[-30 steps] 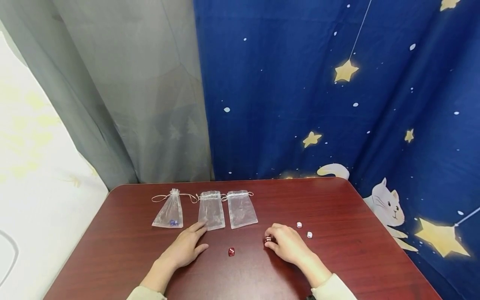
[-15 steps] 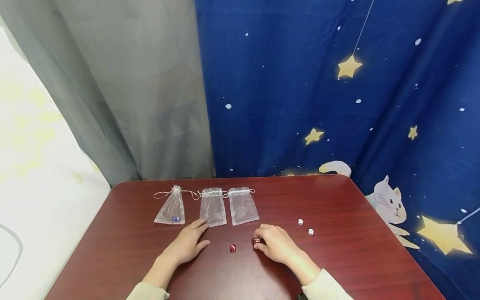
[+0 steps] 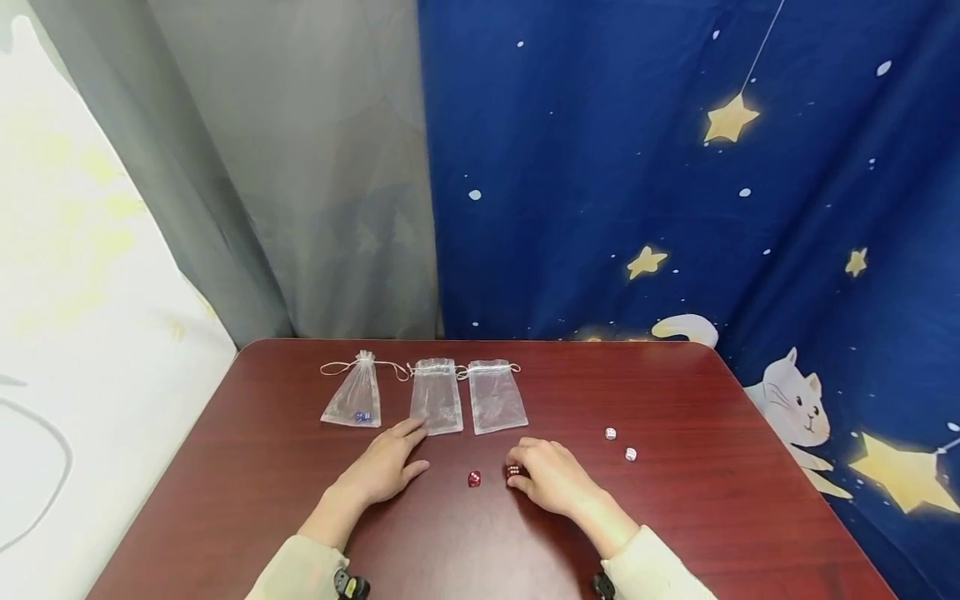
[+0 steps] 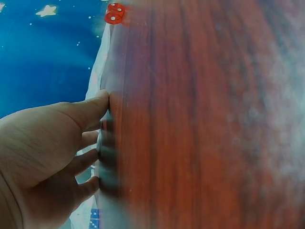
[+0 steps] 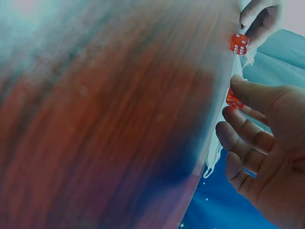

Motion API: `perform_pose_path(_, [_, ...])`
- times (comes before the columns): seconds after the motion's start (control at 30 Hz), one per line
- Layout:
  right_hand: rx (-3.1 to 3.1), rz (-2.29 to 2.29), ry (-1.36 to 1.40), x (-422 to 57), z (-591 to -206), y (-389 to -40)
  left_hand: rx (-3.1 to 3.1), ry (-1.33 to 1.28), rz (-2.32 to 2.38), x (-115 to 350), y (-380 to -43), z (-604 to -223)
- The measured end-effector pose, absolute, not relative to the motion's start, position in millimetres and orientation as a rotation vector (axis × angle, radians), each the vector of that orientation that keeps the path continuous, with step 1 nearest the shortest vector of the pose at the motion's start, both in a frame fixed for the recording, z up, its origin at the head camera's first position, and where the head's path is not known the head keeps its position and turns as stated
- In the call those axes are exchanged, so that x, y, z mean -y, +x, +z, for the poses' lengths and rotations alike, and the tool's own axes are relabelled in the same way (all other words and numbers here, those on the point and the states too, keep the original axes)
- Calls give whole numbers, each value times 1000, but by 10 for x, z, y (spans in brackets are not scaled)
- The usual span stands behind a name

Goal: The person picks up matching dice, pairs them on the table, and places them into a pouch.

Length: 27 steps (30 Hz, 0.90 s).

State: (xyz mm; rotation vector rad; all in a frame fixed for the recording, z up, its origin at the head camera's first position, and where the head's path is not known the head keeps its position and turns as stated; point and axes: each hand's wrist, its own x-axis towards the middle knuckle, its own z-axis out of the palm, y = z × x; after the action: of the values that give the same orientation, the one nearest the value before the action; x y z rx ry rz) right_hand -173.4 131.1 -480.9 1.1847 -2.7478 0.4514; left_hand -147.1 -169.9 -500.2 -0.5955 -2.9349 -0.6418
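Note:
My right hand (image 3: 553,477) pinches a red die (image 5: 234,99) between thumb and fingers, low over the table. A second red die (image 3: 474,479) lies on the table between the two hands. My left hand (image 3: 384,463) rests on the table with fingers spread, its fingertips at the lower left corner of the middle mesh bag (image 3: 437,398). In the left wrist view, the thumb and fingers of that hand (image 4: 52,148) hold nothing.
At the left, a drawn-in mesh bag (image 3: 352,398) has blue dice (image 3: 363,417) inside. Another flat mesh bag (image 3: 498,400) lies right of the middle one. Two white dice (image 3: 611,433) lie beyond my right hand. Curtains (image 3: 570,208) hang behind the table (image 3: 675,517).
My right hand has moved left with its red die, closer to the other red die. The left hand stays by the middle bag. The head view has shifted slightly.

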Motion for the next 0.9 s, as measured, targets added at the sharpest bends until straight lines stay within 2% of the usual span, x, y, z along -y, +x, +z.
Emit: perform_pose_path(0.9, [2766,408,1208,-1289,-4815,-1769,2961,-604,-618,1725,-1516,-5018])
